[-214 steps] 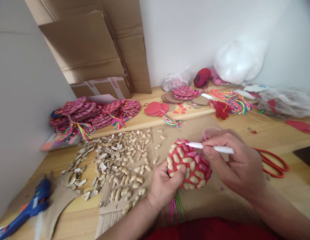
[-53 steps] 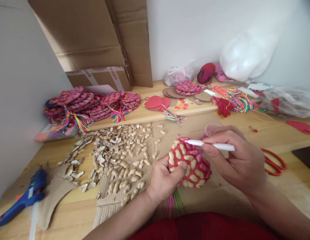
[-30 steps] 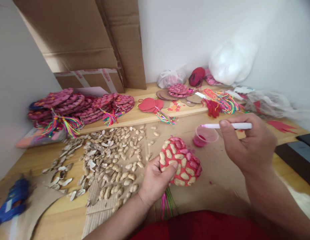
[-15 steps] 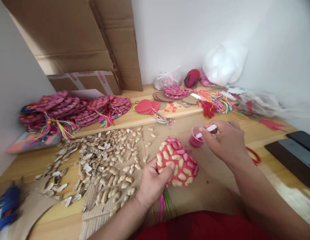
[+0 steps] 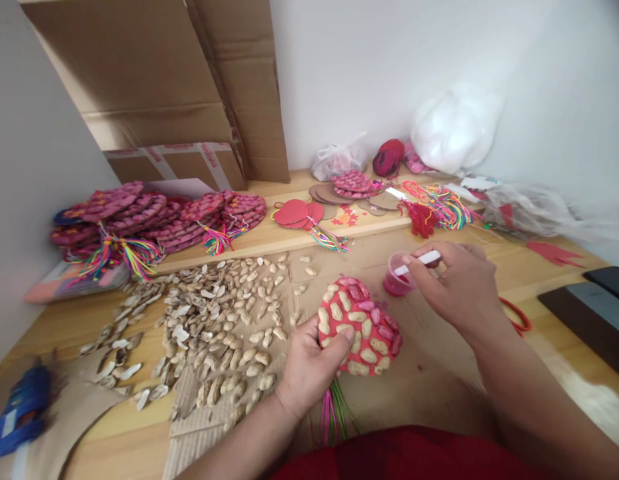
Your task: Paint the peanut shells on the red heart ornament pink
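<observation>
Red disc (image 5: 360,327), left edge: clamped in the left hand (image 5: 313,360), thumb on its face.
Disc's bulk: right of that grip.
Pink cup (image 5: 396,287): just beyond the disc's upper right.
White pen (image 5: 423,260): dipped in the cup, pinched by the right hand (image 5: 454,280).

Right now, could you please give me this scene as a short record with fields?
Left hand: grips a red disc bearing peanuts, some pink, others tan
Right hand: holds a white pen-like tool, its tip inside the cup
Cup contents: pink liquid
Left of the disc: loose peanuts and shells
Back ledge: piled pink discs with tassels
</observation>
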Demonstrator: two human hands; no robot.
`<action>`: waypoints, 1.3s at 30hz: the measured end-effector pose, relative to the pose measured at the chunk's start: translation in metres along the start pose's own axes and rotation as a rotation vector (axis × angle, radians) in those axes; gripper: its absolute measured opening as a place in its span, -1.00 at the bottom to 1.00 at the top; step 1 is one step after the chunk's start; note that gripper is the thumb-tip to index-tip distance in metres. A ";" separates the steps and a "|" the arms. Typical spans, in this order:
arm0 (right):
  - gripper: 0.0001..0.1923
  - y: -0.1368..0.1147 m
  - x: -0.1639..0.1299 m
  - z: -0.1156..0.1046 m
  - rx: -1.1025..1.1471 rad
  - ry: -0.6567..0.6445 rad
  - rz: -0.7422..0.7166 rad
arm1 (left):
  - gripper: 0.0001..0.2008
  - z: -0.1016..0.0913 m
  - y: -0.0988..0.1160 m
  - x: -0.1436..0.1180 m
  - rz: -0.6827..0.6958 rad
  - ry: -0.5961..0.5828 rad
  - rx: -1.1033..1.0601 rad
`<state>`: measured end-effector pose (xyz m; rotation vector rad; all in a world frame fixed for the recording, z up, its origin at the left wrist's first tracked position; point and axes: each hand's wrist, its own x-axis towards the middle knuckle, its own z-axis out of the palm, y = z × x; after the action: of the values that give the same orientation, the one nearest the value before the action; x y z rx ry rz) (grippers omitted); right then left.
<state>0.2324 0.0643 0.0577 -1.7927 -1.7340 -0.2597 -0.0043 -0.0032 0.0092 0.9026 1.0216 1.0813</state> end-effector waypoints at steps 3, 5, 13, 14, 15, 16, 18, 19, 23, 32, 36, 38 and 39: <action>-0.77 0.000 0.000 -0.001 0.000 0.017 -0.012 | -0.64 0.000 -0.001 -0.001 -0.003 -0.002 -0.007; -0.79 -0.001 0.000 -0.002 -0.001 0.010 -0.025 | -0.64 0.001 0.002 -0.002 -0.022 0.001 -0.011; -0.83 -0.013 -0.003 -0.028 0.145 0.258 -0.043 | -0.68 0.003 0.007 -0.002 -0.017 -0.022 -0.024; -0.86 -0.017 -0.006 -0.031 0.225 0.314 -0.052 | -0.68 0.002 0.006 -0.001 -0.020 -0.020 -0.020; -0.90 -0.022 -0.009 -0.032 0.337 0.311 -0.052 | -0.68 0.002 0.006 -0.001 -0.022 -0.020 -0.018; -0.93 -0.027 -0.012 -0.033 0.457 0.220 -0.058 | -0.69 0.002 0.005 -0.001 -0.022 -0.021 -0.019; -0.92 -0.035 -0.019 -0.031 0.608 0.114 -0.187 | -0.68 0.002 0.005 -0.001 -0.018 -0.027 -0.025; -0.89 -0.038 -0.021 -0.029 0.619 0.059 -0.236 | -0.68 0.002 0.005 -0.001 -0.014 -0.029 -0.025; -0.84 -0.041 -0.027 -0.022 0.579 -0.022 -0.313 | -0.66 0.002 0.005 -0.001 -0.013 -0.027 -0.006; -0.86 -0.042 -0.029 -0.015 0.460 -0.024 -0.366 | -0.67 0.003 0.008 -0.001 -0.019 -0.038 -0.041; -0.89 -0.042 -0.027 -0.016 0.435 -0.005 -0.370 | -0.67 0.004 0.009 -0.001 -0.016 -0.030 -0.047; -0.90 -0.041 -0.026 -0.018 0.436 0.008 -0.369 | -0.67 0.004 0.010 -0.001 -0.016 -0.029 -0.049; -0.90 -0.041 -0.026 -0.019 0.435 0.017 -0.367 | -0.67 0.004 0.010 -0.001 -0.017 -0.029 -0.049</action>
<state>0.1950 0.0300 0.0706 -1.1595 -1.9239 -0.0388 -0.0033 -0.0025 0.0197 0.8664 0.9732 1.0710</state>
